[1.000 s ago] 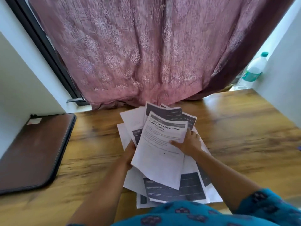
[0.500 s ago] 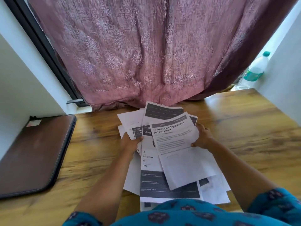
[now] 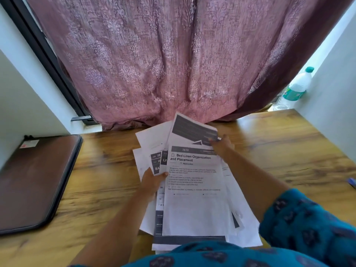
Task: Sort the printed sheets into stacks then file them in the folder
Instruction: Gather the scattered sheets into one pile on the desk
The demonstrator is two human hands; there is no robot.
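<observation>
A loose pile of printed sheets [image 3: 194, 199] lies fanned out on the wooden table [image 3: 107, 189] in front of me. On top is a sheet headed "Bed Linen Organization and Placement". My left hand [image 3: 153, 179] grips the left edge of the pile, thumb on top. My right hand [image 3: 221, 144] reaches to the far end and pinches the corner of a sheet with a dark header band [image 3: 192, 130], which lifts off the pile. A brown zip folder [image 3: 32, 180] lies closed at the table's left.
A pink patterned curtain [image 3: 163, 64] hangs right behind the pile. A plastic water bottle [image 3: 297, 85] stands on the ledge at the back right. White walls close in both sides. A blue object [image 3: 352, 182] shows at the right edge.
The "Bed Linen" sheet has been laid straight on top of the pile. My right hand let go of it and moved forward to the dark-banded sheet at the far end.
</observation>
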